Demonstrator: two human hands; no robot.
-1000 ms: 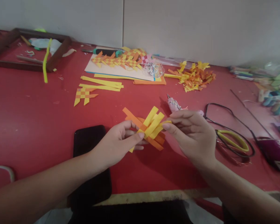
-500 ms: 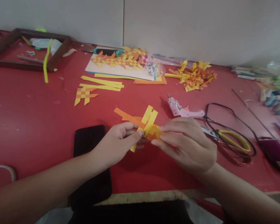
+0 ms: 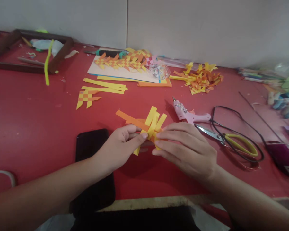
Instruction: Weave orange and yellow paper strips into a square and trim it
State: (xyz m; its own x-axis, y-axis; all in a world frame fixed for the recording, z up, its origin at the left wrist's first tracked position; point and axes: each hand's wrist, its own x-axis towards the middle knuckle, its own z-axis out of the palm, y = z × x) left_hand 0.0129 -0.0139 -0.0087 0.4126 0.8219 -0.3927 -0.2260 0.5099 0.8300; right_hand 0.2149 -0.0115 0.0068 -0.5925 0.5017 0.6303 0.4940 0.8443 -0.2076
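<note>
Between my two hands is a bundle of interlaced yellow and orange paper strips (image 3: 152, 124), held a little above the red table. My left hand (image 3: 121, 146) pinches its left side, thumb on top and fingers beneath. From the right, the fingers of my right hand (image 3: 188, 147) close on its other edge, covering part of the weave. An orange strip end points up and left, while yellow ends stick up at the top and one hangs below my left thumb. A finished woven paper fish (image 3: 86, 98) lies farther back on the left.
A black phone (image 3: 92, 144) lies under my left forearm. Right of my hands are a pink glue gun (image 3: 188, 114) and yellow-handled scissors (image 3: 240, 142). Loose yellow strips (image 3: 106, 86), a pile of paper scraps (image 3: 203, 78) and a brown frame (image 3: 62, 54) sit toward the wall.
My right hand has shifted slightly left, showing more of the scissor blades. The yellow strip ends at the top now fan apart, one crossing over the weave. My left hand keeps its pinch.
</note>
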